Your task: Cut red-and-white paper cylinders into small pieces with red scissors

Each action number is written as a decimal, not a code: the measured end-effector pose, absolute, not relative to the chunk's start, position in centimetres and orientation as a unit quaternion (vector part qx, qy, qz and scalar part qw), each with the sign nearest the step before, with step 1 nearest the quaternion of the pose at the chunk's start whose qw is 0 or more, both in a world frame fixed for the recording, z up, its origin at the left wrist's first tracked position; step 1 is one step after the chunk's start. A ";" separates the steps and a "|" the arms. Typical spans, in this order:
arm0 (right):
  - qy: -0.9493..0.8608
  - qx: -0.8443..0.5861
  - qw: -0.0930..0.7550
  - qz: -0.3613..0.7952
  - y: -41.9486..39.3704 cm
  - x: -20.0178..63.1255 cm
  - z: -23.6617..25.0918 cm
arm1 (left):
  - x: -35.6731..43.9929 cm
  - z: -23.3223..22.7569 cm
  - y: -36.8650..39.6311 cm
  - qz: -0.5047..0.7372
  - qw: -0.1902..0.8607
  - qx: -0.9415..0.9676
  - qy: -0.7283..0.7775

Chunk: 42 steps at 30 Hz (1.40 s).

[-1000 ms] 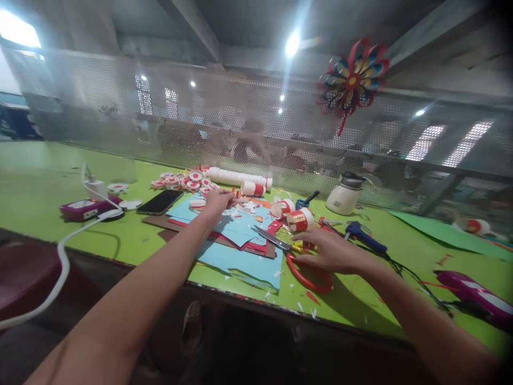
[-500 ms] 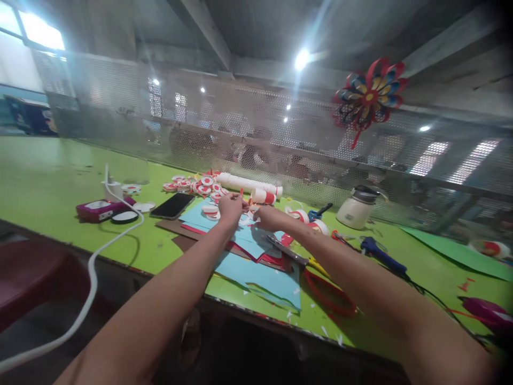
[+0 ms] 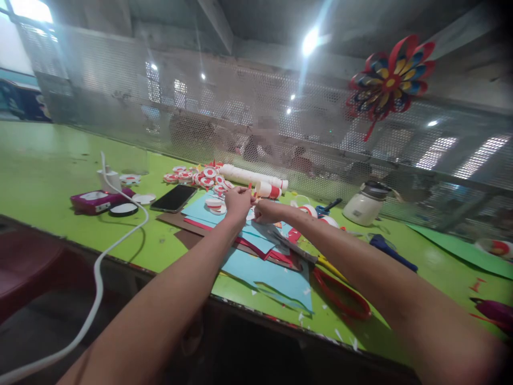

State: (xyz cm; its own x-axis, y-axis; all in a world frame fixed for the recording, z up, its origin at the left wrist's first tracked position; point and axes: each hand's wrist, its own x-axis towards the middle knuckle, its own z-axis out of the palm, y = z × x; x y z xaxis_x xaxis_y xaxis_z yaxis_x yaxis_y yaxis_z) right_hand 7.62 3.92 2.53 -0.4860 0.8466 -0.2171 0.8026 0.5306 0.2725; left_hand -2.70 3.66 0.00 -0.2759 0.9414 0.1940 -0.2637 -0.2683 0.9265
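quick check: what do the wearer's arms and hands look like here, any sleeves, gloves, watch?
Both arms are bare for as much of them as is in view; no sleeve edge shows. The left hand and right hand are ungloved. No watch, bracelet or ring is visible on either wrist or hand, though the fingers are small and slightly blurred at this distance. No markings or tape on the forearms.

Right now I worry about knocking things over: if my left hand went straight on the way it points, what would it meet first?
Probably the short red-and-white roll just beyond the left hand, then the long white roll; depth is hard to judge.
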 end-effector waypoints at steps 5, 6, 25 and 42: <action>0.850 0.507 0.133 0.053 3.2 7.4 2.0 | -2.7 0.0 3.5 0.677 0.453 0.408 0.412; 0.851 0.509 0.116 0.050 3.1 7.5 1.9 | -2.7 0.0 3.6 0.674 0.455 0.410 0.412; 0.730 0.604 -0.319 -0.016 -3.0 14.3 1.6 | -0.1 -0.8 0.1 0.493 0.597 0.539 0.332; 0.733 0.591 -0.335 0.028 -4.2 14.3 0.3 | 1.1 -1.6 -0.3 0.482 0.640 0.531 0.276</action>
State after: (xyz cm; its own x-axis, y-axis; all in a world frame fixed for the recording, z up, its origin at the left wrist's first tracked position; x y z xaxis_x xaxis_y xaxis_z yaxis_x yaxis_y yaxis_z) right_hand 14.28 -4.23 0.30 -0.0765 0.8480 0.5244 0.8858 0.2992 -0.3546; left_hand 1.06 -0.29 -1.56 0.3829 0.9101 0.1583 -0.3240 -0.0281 0.9456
